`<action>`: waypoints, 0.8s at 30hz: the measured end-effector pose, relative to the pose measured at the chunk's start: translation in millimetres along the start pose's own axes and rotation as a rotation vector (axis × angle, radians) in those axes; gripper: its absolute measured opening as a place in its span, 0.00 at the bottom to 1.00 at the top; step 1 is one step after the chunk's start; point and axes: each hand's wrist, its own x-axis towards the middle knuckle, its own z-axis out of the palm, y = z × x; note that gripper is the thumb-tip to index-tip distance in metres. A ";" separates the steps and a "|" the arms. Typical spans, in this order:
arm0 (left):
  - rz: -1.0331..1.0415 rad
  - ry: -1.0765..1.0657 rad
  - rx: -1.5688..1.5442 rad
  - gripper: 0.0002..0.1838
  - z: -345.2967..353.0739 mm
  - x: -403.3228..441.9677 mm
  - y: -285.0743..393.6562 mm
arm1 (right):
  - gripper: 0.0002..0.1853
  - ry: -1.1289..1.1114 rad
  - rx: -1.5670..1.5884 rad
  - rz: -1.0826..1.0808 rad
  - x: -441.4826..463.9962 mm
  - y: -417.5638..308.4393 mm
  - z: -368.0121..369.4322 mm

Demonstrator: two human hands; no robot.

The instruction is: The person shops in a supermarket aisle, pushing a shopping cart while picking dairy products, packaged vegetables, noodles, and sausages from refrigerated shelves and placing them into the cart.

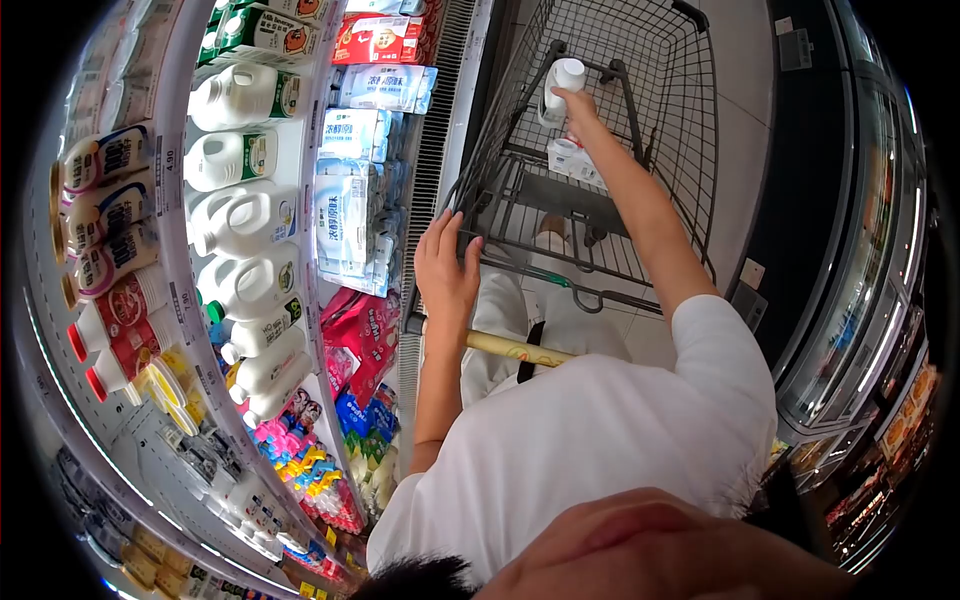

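My right hand [578,112] reaches down into the shopping cart [672,110], its fingers closed on a white milk jug [565,78] near the top. The jug stands roughly upright inside the basket, and my hand covers part of it. Just below it in the cart lies a white pack with red marks [573,160]. My left hand [446,262] holds nothing; its fingers are stretched out and the thumb is apart, beside the cart's near left corner and close to the shelf edge. The yellow cart handle [515,348] crosses in front of my body.
On the left, a dairy shelf holds white jugs [250,95], blue-and-white milk packs [350,215], pink bags [362,335] and red-capped bottles [110,330]. A dark vent grille [440,120] runs along its front. To the right stands a glass-fronted display case [850,240].
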 end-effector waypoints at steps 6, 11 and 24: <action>-0.011 -0.028 0.055 0.21 -3.2 2.1 0.6 | 0.26 0.028 0.107 -0.108 34.1 114.4 32.5; -0.013 -0.009 0.053 0.20 -0.3 -3.1 -3.4 | 0.24 -0.089 -0.081 -0.075 -0.6 150.2 23.1; 0.023 0.064 -0.045 0.19 1.2 -9.9 -4.7 | 0.23 -0.484 -0.776 -0.100 -95.6 47.9 -31.9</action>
